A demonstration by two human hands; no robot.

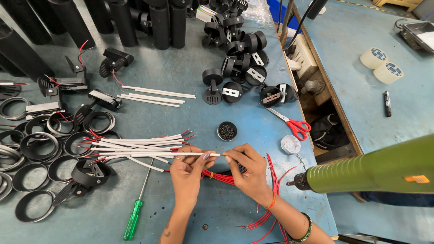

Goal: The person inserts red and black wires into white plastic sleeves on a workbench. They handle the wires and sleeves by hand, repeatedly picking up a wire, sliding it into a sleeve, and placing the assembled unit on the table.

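Observation:
My left hand pinches a thin white sleeve tube near its right end. My right hand holds the end of a red wire at that tube's mouth, fingertip to fingertip with the left. Beneath both hands lies a bundle of red wires tied with a yellow band. A pile of white sleeved wires with red tips spreads to the left of my left hand.
Black rings and brackets crowd the left. Black round fittings sit at the back, three white tubes mid-table. A green screwdriver, red scissors, a cup of screws and a hanging green power screwdriver are nearby.

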